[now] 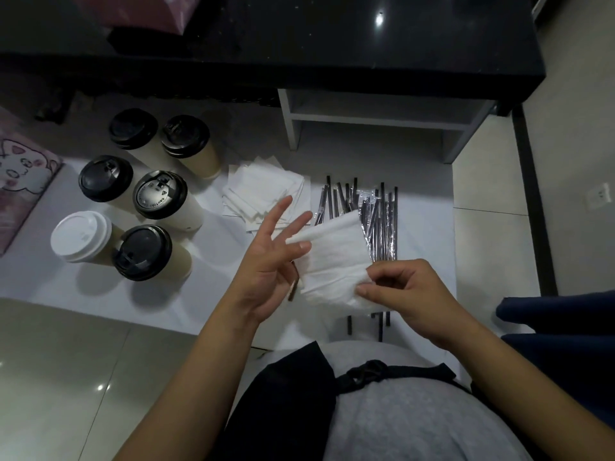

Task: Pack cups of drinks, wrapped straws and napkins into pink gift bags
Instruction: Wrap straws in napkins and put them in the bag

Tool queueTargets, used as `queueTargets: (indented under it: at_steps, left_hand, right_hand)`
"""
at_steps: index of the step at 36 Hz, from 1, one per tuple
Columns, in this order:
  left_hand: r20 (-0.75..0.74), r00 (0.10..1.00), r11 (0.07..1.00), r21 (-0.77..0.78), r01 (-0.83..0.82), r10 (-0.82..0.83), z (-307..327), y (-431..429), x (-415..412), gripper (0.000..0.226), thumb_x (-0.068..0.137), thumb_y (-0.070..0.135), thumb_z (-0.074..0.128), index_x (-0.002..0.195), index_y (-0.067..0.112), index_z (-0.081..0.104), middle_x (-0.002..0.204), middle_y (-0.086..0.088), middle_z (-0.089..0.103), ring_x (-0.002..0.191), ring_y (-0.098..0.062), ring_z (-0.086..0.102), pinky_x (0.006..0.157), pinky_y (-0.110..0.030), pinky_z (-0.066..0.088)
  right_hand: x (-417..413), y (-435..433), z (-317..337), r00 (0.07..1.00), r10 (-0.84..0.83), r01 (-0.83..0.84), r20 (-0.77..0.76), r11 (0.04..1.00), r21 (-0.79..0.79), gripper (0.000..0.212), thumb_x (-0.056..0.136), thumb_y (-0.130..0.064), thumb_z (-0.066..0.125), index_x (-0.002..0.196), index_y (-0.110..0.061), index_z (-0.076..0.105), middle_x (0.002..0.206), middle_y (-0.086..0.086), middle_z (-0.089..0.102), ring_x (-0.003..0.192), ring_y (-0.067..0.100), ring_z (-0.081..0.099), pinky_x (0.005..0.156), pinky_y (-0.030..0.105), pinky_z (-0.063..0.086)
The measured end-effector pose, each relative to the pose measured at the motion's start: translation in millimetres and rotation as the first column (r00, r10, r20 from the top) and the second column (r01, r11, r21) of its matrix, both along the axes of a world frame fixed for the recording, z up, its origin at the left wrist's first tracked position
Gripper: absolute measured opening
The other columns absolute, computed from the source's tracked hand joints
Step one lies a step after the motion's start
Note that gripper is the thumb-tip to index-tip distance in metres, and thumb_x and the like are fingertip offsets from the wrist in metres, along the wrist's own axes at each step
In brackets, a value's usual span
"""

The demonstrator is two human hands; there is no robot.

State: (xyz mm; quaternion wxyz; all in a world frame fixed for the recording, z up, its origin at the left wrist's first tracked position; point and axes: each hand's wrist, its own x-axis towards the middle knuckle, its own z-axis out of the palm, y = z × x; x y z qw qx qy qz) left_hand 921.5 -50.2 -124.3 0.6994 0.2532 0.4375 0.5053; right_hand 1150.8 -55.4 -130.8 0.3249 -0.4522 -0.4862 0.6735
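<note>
Tiled floor [66, 377], white sheet [166, 304] under black counter [366, 44] | R hand [409, 294] pinches near corner of napkin [332, 261], held up over sheet | L hand [269, 261] wide, fingers splayed, one fingertip on napkin's left edge | wrapped straws [382, 221] on sheet just behind | napkin stack [263, 191] left of them | 6 lidded cups [159, 194] further left | pink bag [23, 181] at left edge

Left hand [266, 257] splayed, right hand [409, 294] in a fingertip pinch.
</note>
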Motion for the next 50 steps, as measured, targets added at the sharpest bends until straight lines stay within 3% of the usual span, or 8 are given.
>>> queueTargets:
  at_steps: [7,10,17,24,33,38,44,50]
  left_hand:
    - [-0.003,0.962,0.926,0.268,0.265,-0.274,27,-3,-16,0.068,0.085,0.039,0.075,0.145,0.024,0.047,0.135,-0.015,0.063,0.09,-0.025,0.076,0.087,-0.034,0.057]
    - [-0.008,0.975,0.943,0.253,0.218,-0.223,33,-1,-19,0.044,0.091,0.037,0.069,0.133,0.023,0.062,0.118,-0.011,0.072,0.071,-0.023,0.074,0.069,-0.033,0.06]
    - [-0.667,0.732,0.929,0.167,0.329,-0.139,21,4,-15,0.025,0.095,0.027,0.066,0.117,0.037,0.073,0.125,0.011,0.069,0.116,-0.005,0.063,0.092,-0.019,0.051]
    - [-0.663,0.686,0.887,0.07,0.457,-0.301,19,5,-11,0.025,0.086,0.034,0.072,0.11,0.028,0.077,0.109,0.007,0.073,0.106,-0.012,0.067,0.093,-0.035,0.057]
    - [-0.631,0.766,0.96,0.119,0.253,-0.124,7,9,-15,0.011,0.086,0.012,0.077,0.089,0.022,0.08,0.099,0.0,0.077,0.098,-0.016,0.072,0.089,-0.029,0.056]
    - [-0.867,0.495,0.986,0.132,0.102,0.065,-2,8,-27,0.009,0.09,0.021,0.072,0.085,0.028,0.074,0.089,0.019,0.074,0.094,0.002,0.067,0.083,-0.022,0.05]
    - [-0.749,0.66,0.99,0.036,0.137,-0.064,1,2,-19,0.009,0.089,0.016,0.073,0.087,0.025,0.077,0.092,0.003,0.077,0.086,-0.012,0.07,0.083,-0.041,0.056]
    - [-0.512,0.82,0.952,0.012,0.304,-0.256,12,-3,3,0.009,0.086,0.017,0.071,0.084,0.025,0.076,0.085,0.001,0.072,0.078,-0.014,0.063,0.069,-0.025,0.05]
  right_hand:
    - [0,0,1,0.997,-0.059,0.055,0.052,0.997,0.058,0.009,0.085,0.002,0.07,0.091,-0.002,0.076,0.095,0.024,0.072,0.088,0.039,0.069,0.081,0.046,0.056]
    - [-1,0,6,0.996,-0.062,0.046,0.067,0.975,0.216,0.022,0.086,0.009,0.066,0.081,-0.01,0.076,0.083,0.014,0.068,0.077,0.021,0.065,0.074,0.033,0.053]
    - [-3,-4,18,0.944,-0.117,-0.073,0.309,0.839,0.539,0.026,0.078,-0.001,0.063,0.077,-0.027,0.068,0.096,-0.021,0.066,0.092,-0.003,0.064,0.08,0.011,0.044]
    - [-3,-6,22,0.932,-0.099,-0.151,0.349,0.77,0.62,0.013,0.078,-0.001,0.064,0.084,-0.004,0.075,0.099,-0.019,0.068,0.091,-0.001,0.063,0.075,0.019,0.051]
    - [6,-3,16,0.937,-0.114,-0.078,0.33,0.852,0.517,0.014,0.086,-0.005,0.072,0.092,-0.016,0.076,0.125,-0.013,0.064,0.115,-0.004,0.06,0.1,0.018,0.046]
    - [22,6,17,0.945,-0.135,-0.012,0.298,0.895,0.446,0.006,0.084,-0.01,0.071,0.084,-0.015,0.075,0.137,-0.013,0.059,0.129,0.004,0.051,0.11,0.036,0.041]
    - [27,5,25,0.984,0.15,-0.128,-0.1,0.971,0.202,0.01,0.076,-0.021,0.076,0.085,-0.019,0.08,0.15,-0.006,0.048,0.142,0.014,0.039,0.106,0.035,0.033]
    - [19,5,22,0.989,0.123,-0.11,-0.081,0.984,0.14,0.006,0.077,-0.013,0.081,0.083,-0.012,0.079,0.149,-0.013,0.048,0.136,0.007,0.045,0.092,0.019,0.05]
